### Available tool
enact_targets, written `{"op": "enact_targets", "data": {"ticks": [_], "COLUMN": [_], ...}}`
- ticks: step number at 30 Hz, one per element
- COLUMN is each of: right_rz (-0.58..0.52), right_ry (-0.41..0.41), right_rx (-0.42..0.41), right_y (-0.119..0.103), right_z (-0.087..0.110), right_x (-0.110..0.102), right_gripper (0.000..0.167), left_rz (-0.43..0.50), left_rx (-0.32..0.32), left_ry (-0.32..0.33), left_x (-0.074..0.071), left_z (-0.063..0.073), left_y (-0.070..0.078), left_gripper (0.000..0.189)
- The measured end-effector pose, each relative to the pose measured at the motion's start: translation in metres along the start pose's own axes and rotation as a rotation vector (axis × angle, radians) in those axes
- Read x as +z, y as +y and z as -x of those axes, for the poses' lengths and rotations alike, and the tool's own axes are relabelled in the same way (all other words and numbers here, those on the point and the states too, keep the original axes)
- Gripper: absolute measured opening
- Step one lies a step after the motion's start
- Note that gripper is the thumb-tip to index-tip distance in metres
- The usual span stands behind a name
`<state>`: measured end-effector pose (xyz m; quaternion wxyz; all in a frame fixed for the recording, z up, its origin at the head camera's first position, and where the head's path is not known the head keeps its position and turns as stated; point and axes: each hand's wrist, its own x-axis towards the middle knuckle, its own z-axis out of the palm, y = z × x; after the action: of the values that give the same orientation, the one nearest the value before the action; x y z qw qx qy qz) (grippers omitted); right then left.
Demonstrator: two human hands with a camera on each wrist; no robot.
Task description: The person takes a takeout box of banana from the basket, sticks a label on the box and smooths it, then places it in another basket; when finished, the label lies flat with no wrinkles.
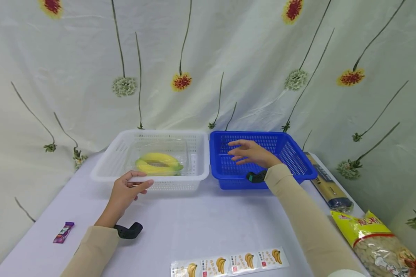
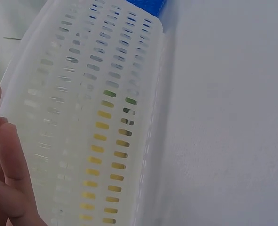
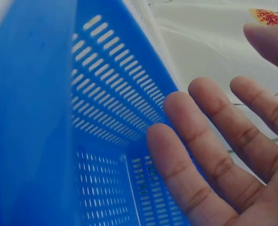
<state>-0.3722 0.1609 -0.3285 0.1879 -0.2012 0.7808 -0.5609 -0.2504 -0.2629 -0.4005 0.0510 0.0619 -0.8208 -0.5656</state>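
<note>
My left hand (image 1: 123, 194) is at the front rim of a white plastic basket (image 1: 201, 175), thumb and forefinger on either side of the rim. Inside that basket lie yellow bananas with greenish ends (image 1: 157, 163), in a clear plastic box (image 1: 182, 146). The left wrist view shows the bananas' yellow through the slots of the basket wall (image 2: 59, 141), with my fingers (image 2: 16, 160) beside it. My right hand (image 1: 253, 152) hangs over a blue plastic basket (image 1: 228, 184), fingers spread and holding nothing. In the right wrist view its fingers (image 3: 209, 146) overlap the blue slotted wall.
A strip of banana stickers (image 1: 230, 263) lies at the table's front. On the left is a small purple packet (image 1: 64, 232). A gold-and-dark package (image 1: 329, 182) and a yellow-topped bag (image 1: 378, 242) lie along the right side. A flowered curtain (image 1: 208, 50) hangs behind the baskets.
</note>
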Motion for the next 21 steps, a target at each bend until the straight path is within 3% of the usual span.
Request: {"op": "enact_targets", "data": {"ticks": [21], "right_rz": [-0.050], "right_ry": [-0.006], "right_rx": [-0.029], "right_y": [-0.015], "right_z": [-0.035], "right_x": [0.038], "right_gripper": [0.051], "left_rz": [0.014], "left_rx": [0.012], "left_ry": [0.013], "left_x": [0.001], "left_z": [0.001], "left_y": [0.000], "left_gripper": [0.055]}}
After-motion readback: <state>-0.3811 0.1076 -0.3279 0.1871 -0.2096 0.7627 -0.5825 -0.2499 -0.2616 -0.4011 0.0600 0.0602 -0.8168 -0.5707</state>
